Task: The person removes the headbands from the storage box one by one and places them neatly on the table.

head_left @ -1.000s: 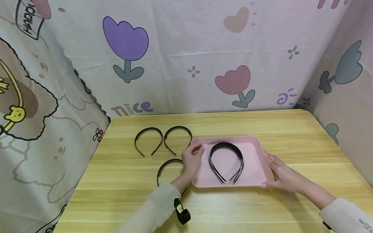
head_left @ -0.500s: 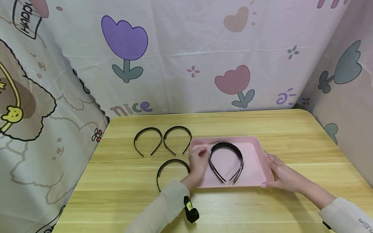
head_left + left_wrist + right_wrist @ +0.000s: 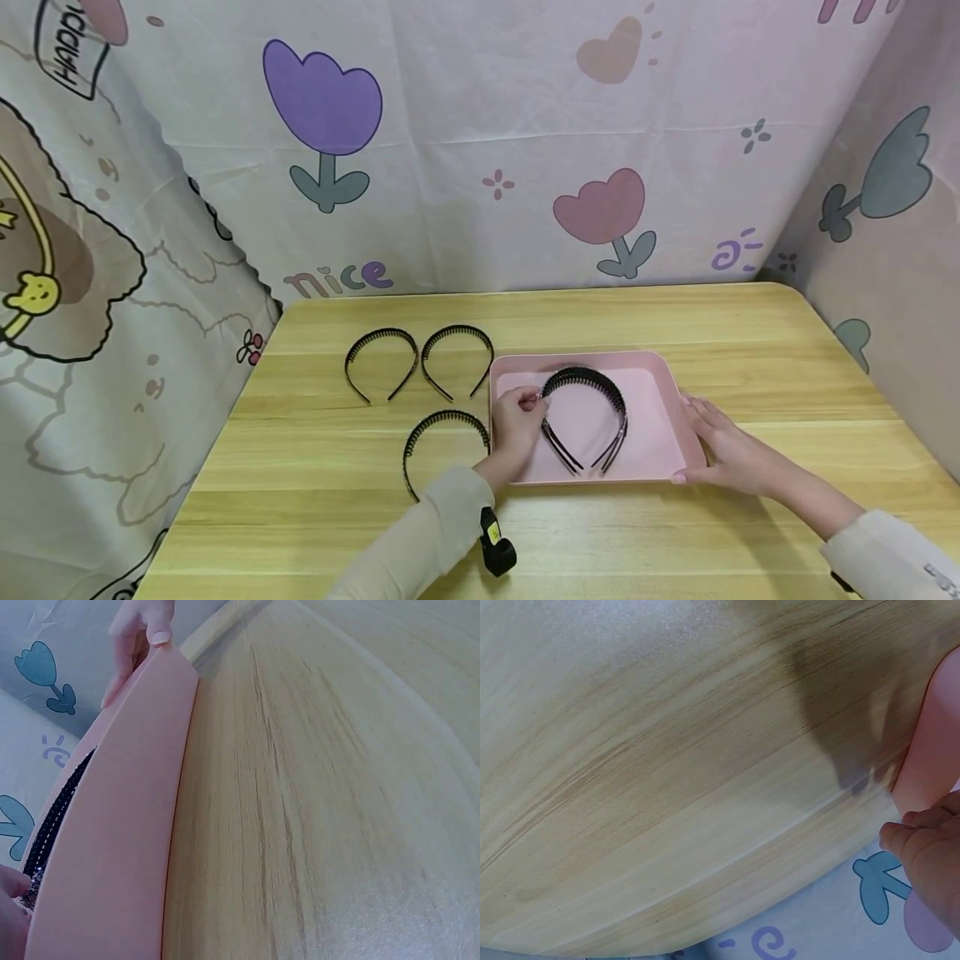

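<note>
A pink tray [image 3: 652,450] holds a nested bunch of black toothed headbands [image 3: 581,377], their ends toward the person. My left hand [image 3: 519,429] reaches over the tray's left side. Its thumb and fingers pinch the left side of a headband in the bunch; in the left wrist view a fingertip [image 3: 15,881] meets a glittery black band. How many bands the fingers take in is hidden. My right hand [image 3: 731,450] rests against the tray's right wall, fingers fairly straight along it and thumb at the front corner. In the right wrist view this hand [image 3: 930,847] touches the tray's outside.
Left of the tray, two black headbands [image 3: 381,332] [image 3: 457,328] lie side by side at the back. Another headband [image 3: 446,414] lies nearer the person, partly behind the left forearm. The wooden table [image 3: 300,500] meets a printed cloth [image 3: 450,167] at the back and sides.
My left hand has moved right and slightly toward the person, from the tray's left rim to the headbands inside. The right hand and tray have stayed in place.
</note>
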